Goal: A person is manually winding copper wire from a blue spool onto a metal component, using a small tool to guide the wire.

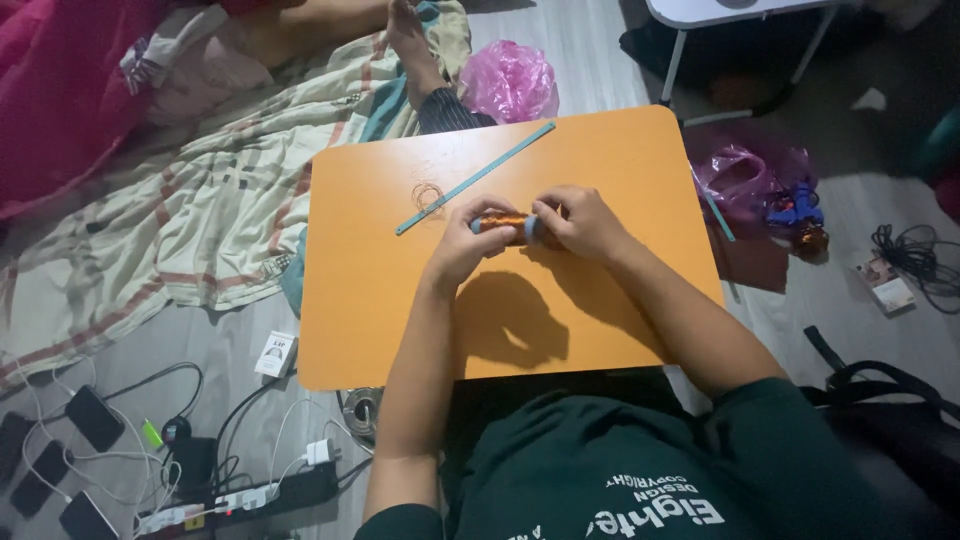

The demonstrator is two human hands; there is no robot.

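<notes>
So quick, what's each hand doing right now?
Left hand: closed on the small orange copper-wire coil.
Right hand: closed, pinching the same coil's other end.

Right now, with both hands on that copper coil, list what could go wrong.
1. The coil is pinched only by fingertips of the left hand and right hand; it could slip and unwind.
2. Loose wire lies nearby on the table; it might snag a hand.
</notes>
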